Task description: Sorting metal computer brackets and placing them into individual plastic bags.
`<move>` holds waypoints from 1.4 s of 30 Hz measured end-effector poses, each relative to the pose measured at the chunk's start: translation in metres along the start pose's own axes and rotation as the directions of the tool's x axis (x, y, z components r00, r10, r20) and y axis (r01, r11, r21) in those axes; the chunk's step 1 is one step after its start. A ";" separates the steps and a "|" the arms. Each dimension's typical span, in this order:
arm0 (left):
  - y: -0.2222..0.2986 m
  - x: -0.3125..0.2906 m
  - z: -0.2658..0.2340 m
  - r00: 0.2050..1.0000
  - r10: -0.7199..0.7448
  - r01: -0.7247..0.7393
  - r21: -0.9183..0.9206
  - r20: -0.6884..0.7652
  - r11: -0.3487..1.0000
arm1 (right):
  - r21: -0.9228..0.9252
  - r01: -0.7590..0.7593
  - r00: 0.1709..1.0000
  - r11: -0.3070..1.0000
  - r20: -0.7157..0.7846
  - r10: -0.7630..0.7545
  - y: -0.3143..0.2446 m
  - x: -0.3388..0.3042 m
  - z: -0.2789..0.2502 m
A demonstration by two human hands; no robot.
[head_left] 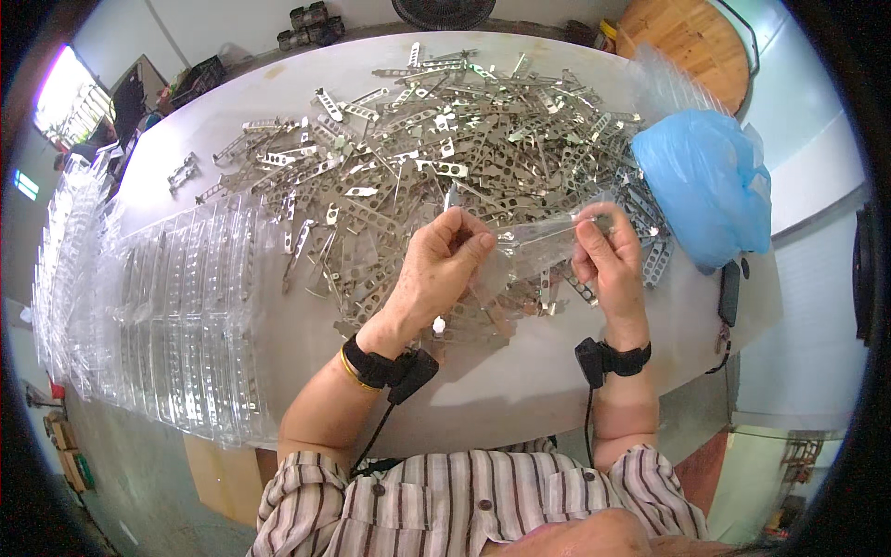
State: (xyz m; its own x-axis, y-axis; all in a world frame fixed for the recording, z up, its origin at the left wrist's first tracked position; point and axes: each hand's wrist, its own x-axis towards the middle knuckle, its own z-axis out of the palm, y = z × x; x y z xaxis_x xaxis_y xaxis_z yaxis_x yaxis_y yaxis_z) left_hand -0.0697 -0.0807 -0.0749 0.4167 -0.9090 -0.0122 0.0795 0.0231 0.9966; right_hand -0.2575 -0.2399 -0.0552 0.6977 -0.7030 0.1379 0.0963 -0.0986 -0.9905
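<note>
A clear plastic sleeve stretches between my two hands above the near side of a metal heap. My left hand is closed, thumb and forefinger pinched at the sleeve's left end. A shiny metal tip shows just beyond its knuckles; whether the hand holds it I cannot tell. At the other end my right hand has its fingers curled and pinched on the sleeve. Under and beyond both hands lie flat metal strips with holes, piled loosely. What the sleeve contains, if anything, is unclear.
Clear plastic trays stand in a long row on the left of the white table. A blue plastic bag sits at the right, beside a dark device. Cables run from the black wrist straps.
</note>
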 end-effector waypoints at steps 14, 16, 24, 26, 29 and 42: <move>0.013 -0.003 0.008 0.981 0.193 -0.194 0.206 0.029 0.959 | -0.193 0.029 0.998 0.981 0.056 -0.018 -0.005 -0.007 0.008; 0.005 -0.001 0.016 0.975 0.212 -0.221 0.215 0.062 0.951 | -0.174 0.044 0.994 0.984 0.109 -0.026 -0.001 -0.009 0.005; 0.013 -0.004 0.020 0.962 0.238 -0.273 0.483 0.134 0.832 | -0.102 0.061 0.984 0.993 0.175 -0.042 0.011 -0.006 0.012; 0.012 -0.005 0.024 0.957 0.257 -0.290 0.536 0.137 0.793 | -0.108 0.085 0.978 0.991 0.200 -0.062 0.010 -0.005 0.011; 0.012 -0.009 0.028 0.952 0.277 -0.299 0.609 0.133 0.735 | -0.148 0.066 0.965 0.987 0.259 -0.025 0.009 -0.005 0.006; 0.030 -0.018 0.018 0.920 0.353 -0.360 0.715 0.168 0.600 | 0.051 -0.019 0.945 0.999 0.326 0.001 0.022 0.001 -0.004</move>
State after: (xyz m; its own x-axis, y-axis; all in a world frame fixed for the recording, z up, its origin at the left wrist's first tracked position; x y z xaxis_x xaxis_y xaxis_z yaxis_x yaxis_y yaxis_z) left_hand -0.0914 -0.0712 -0.0432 0.2597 -0.8983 0.3545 -0.7495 0.0440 0.6605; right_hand -0.2575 -0.2449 -0.0766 0.8911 -0.4353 0.1286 0.1192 -0.0491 -0.9917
